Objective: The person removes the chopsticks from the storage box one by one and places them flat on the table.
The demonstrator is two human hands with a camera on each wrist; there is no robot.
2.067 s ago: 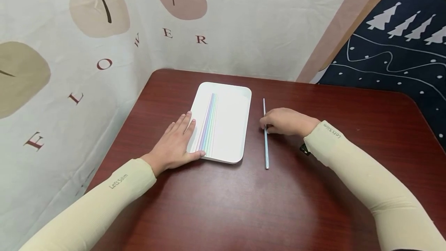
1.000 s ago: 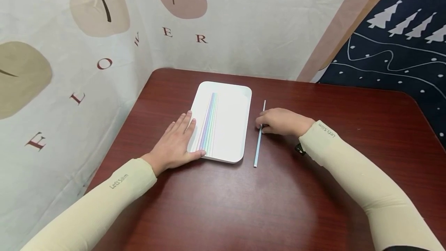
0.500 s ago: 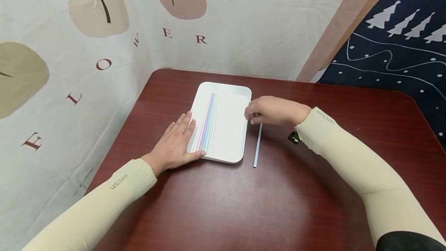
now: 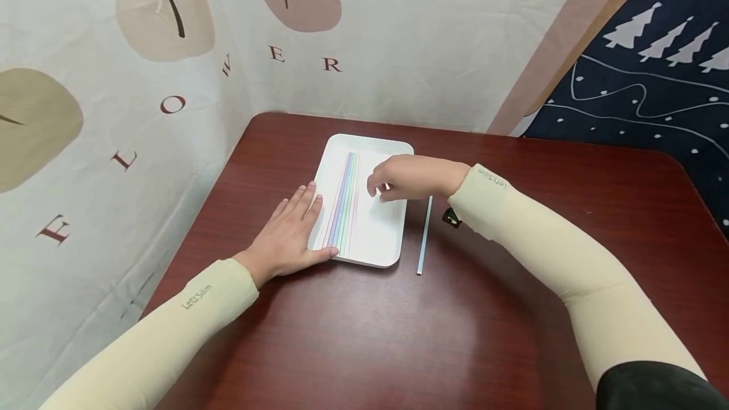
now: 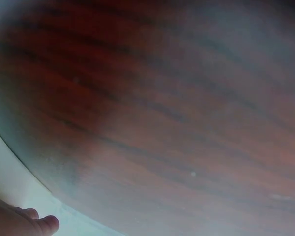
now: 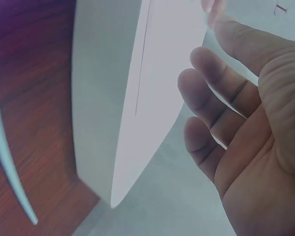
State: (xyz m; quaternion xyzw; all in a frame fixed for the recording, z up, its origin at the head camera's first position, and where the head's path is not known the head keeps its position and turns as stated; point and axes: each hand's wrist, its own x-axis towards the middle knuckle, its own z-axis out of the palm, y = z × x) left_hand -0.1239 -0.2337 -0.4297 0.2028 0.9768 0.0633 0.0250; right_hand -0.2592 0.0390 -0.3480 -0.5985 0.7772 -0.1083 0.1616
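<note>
A white rectangular tray (image 4: 378, 236) with rounded corners holds several thin pastel sticks (image 4: 342, 207), lined up along its left half. My left hand (image 4: 287, 233) lies flat along the tray's left side, the thumb at the near edge. Over the right half of the tray is my right hand (image 4: 404, 176), fingers loosely bent and palm bare in the right wrist view. A single pale blue stick (image 4: 424, 239) rests on the table just right of the tray, its far end hidden under my right wrist. Only fingertips (image 5: 46, 225) of the left hand show in the left wrist view.
The dark red wood table (image 4: 319, 334) extends around the tray. A pale printed curtain (image 4: 398, 37) stands behind and to the left, and a navy cloth (image 4: 655, 93) with white trees hangs at the back right.
My right hand first shifts the pale blue stick toward the tray, then lets it go and moves left over the tray. The left hand stays put.
</note>
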